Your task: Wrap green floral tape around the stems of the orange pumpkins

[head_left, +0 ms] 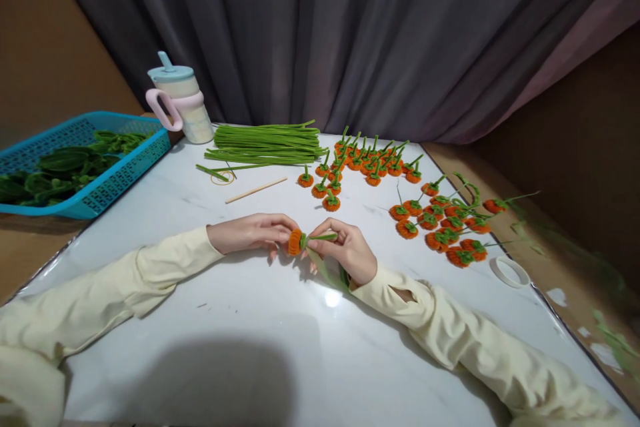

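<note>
My left hand [253, 232] pinches the orange fuzzy head of a small pipe-cleaner flower [296, 241] just above the white marble table [210, 347]. My right hand [346, 250] is closed on the flower's green stem [323, 237], and a strip of green tape [325, 270] trails down from it past my wrist. Both arms wear pale yellow sleeves and rest on the table. Several finished orange flowers with green stems [440, 227] lie to the right of my hands, and several more [367, 163] lie farther back.
A bundle of green pipe cleaners [267, 145] lies at the back, with a wooden stick [256, 190] and a rubber band [223, 177] nearby. A pastel cup with a handle [180, 101] stands at the back left. A blue basket [125, 170] holds green leaves. A white tape ring [509, 272] lies right.
</note>
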`<state>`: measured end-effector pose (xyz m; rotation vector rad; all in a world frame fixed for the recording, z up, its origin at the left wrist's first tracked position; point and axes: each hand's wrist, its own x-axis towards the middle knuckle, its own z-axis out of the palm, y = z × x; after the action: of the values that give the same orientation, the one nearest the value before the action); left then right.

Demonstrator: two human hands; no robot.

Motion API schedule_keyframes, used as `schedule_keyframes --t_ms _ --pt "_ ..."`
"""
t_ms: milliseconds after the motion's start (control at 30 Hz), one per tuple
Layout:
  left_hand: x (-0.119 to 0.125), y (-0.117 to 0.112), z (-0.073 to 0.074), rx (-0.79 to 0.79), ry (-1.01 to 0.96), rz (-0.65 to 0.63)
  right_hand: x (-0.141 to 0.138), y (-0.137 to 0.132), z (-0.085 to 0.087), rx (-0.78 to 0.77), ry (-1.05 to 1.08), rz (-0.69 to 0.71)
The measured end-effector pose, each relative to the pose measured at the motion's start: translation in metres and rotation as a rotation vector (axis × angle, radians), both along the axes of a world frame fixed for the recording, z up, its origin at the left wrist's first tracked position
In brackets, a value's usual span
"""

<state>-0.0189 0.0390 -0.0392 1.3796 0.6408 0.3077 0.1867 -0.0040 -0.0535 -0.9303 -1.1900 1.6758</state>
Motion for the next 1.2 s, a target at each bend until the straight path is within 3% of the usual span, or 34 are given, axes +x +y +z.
schedule_keyframes --t_ms 200,367,500,733,1200 --pt "-0.001 -0.007 0.016 0.872 0.087 -0.091 0.001 0.002 -0.002 -0.023 0.058 0.052" --pt "0.003 -0.012 0.007 1.187 0.150 -0.117 0.002 0.001 0.000 -0.046 0.088 0.113" --pt "0.005 -0.013 0.003 1.243 0.137 -0.107 0.003 0.001 0.001 -0.052 0.088 0.159" --pt "0.005 -0.017 0.004 1.157 0.041 -0.130 0.005 0.003 0.002 -0.058 0.104 0.277" --pt "0.005 -0.020 0.005 1.110 -0.035 -0.127 0.005 0.000 -0.002 0.005 0.044 0.245"
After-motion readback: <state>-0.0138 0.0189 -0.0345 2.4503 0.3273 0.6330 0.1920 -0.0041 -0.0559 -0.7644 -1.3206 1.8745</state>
